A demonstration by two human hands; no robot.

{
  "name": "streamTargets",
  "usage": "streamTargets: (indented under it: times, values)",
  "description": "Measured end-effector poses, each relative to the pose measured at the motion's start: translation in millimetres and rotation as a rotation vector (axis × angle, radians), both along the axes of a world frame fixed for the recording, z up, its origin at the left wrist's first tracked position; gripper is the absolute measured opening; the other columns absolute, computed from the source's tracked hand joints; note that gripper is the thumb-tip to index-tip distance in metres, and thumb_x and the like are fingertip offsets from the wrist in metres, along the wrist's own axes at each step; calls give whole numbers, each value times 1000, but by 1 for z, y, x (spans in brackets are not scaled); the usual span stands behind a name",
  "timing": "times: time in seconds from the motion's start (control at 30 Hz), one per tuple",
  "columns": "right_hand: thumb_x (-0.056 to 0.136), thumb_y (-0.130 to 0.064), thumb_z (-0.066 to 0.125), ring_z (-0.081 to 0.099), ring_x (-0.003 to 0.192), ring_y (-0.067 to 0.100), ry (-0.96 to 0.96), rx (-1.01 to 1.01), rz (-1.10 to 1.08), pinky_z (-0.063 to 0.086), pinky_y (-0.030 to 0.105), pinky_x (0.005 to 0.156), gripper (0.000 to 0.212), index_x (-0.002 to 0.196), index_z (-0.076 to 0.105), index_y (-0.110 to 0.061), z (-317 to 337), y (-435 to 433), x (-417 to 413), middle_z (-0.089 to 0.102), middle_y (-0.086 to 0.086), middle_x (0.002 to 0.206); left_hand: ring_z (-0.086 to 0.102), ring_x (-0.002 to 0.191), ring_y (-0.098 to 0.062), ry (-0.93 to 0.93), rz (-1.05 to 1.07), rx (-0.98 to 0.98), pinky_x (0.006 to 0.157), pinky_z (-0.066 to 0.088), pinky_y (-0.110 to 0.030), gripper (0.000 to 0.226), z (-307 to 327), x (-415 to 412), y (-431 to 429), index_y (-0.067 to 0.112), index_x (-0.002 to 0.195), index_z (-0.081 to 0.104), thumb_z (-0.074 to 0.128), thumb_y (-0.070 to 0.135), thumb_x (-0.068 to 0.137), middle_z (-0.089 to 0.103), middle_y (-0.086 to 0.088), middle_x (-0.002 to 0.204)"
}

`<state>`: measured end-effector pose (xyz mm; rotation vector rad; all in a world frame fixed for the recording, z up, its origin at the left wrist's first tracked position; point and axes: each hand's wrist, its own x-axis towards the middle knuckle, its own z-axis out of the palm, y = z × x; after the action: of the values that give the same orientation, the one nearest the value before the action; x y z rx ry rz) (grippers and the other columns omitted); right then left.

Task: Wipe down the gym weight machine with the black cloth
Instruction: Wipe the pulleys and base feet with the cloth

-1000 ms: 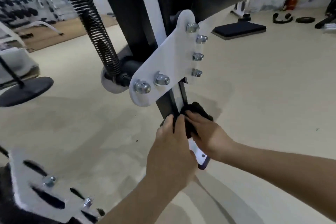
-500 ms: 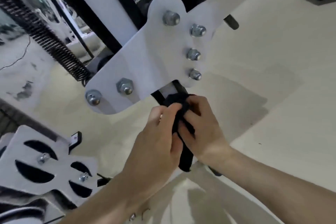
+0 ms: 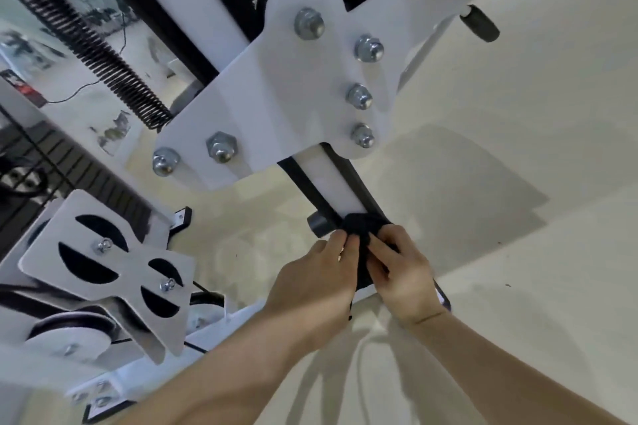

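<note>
Both hands, left [image 3: 316, 281] and right [image 3: 402, 274], clutch the black cloth [image 3: 359, 228] around a white machine bar [image 3: 333, 183] above pale gym floor [image 3: 500, 97].

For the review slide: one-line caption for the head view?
Both hands, left hand and right hand, press the black cloth around the machine's white bar below the bolted white plate.

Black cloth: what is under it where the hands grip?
The black cloth wraps the white bar with black edges. Left hand and right hand hold it; the bar beneath is hidden.
</note>
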<state>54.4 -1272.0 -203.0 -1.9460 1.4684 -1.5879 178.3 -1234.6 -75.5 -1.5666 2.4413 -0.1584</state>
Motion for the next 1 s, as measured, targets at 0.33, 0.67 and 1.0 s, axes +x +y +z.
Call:
streamTargets:
  times: [0.33,0.67,1.0]
  values:
    - [90,-19,52,59,110,21,298,671,133,42,22,84,34,123,58,-24,-72,10,-48,51,4,136,49,96,-21,45,150,195,66,42,-33,53,-71,-19,-2,9,138,31,39,8,85,41,-2,118]
    - [66,-24,73,68,87,30,760,585,193,56,35,64,46,110,68,-17,-130,28,-66,63,16,117,44,113,-17,193,31,290,85,45,-28,85,-122,-35,-15,30,153,-3,47,11,86,33,6,141]
    - [72,-21,50,59,86,27,532,404,243,50,36,70,19,85,62,-14,-140,29,-41,63,5,88,43,129,-21,217,233,438,98,36,-25,75,-194,-51,-33,8,152,10,50,26,91,29,-7,152]
